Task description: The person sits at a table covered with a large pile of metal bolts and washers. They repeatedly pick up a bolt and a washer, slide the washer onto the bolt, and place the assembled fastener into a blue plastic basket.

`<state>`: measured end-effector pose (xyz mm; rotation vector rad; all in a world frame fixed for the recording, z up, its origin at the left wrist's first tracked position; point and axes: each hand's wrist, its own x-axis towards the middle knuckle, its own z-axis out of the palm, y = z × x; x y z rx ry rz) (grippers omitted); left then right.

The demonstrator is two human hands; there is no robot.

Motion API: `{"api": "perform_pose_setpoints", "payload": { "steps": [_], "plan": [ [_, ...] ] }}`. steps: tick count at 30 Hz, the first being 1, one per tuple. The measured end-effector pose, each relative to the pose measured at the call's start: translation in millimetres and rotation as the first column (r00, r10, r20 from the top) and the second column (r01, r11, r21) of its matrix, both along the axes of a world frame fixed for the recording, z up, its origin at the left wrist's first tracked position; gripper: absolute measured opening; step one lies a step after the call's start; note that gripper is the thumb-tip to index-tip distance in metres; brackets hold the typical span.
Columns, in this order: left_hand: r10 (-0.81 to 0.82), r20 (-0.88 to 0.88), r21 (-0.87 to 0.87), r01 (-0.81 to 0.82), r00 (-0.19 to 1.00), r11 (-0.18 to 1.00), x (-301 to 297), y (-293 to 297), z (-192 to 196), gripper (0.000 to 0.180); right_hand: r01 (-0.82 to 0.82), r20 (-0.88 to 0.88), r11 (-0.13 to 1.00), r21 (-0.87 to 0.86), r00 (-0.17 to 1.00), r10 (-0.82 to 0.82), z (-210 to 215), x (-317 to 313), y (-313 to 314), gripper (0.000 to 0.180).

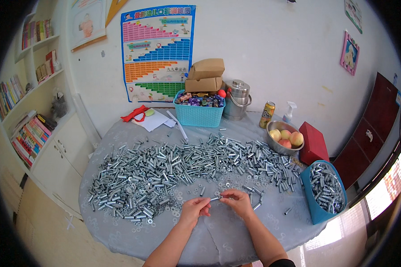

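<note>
Being pinched endwise between left hand [194,211] and right hand [237,202]: slim silver metal tube [215,198], each grip closed on one end, long axis running crosswise, neither hand nearer; tube being held above tabletop [129,238], nearside of metal-parts heap [182,160].

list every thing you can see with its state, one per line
Left hand, pinching metal piece
Right hand, gripping its other end
Metal piece, held
Metal parts, loosely heaped
Bin, filled with metal parts
Basket, full
Boxes, stacked
Bowl, holding fruit
Can, upright
Spray bottle, upright
Canister, lidded
Cabinet doors, shut
</note>
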<state>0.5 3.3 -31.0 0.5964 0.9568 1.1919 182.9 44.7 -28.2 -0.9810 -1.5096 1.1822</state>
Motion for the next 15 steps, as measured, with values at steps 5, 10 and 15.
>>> {"api": "perform_pose_setpoints", "payload": {
  "steps": [5,10,15],
  "plan": [
    [-0.024,-0.087,0.049,0.028,0.996,0.998,4.9,-2.0,6.2,0.018,0.028,0.234,0.997,-0.073,0.972,-0.010,6.6,5.3,-4.8,0.015],
    [-0.012,-0.054,0.100,0.017,0.998,0.995,7.3,-3.5,7.0,0.019,0.048,0.252,0.977,-0.207,0.968,0.005,-0.7,6.0,-3.2,0.039],
    [0.072,0.024,0.062,-0.073,0.997,0.995,4.9,0.1,-2.1,0.017,-0.004,0.097,0.997,-0.080,0.995,0.011,9.2,-2.0,-8.9,0.039]
  ]
}}
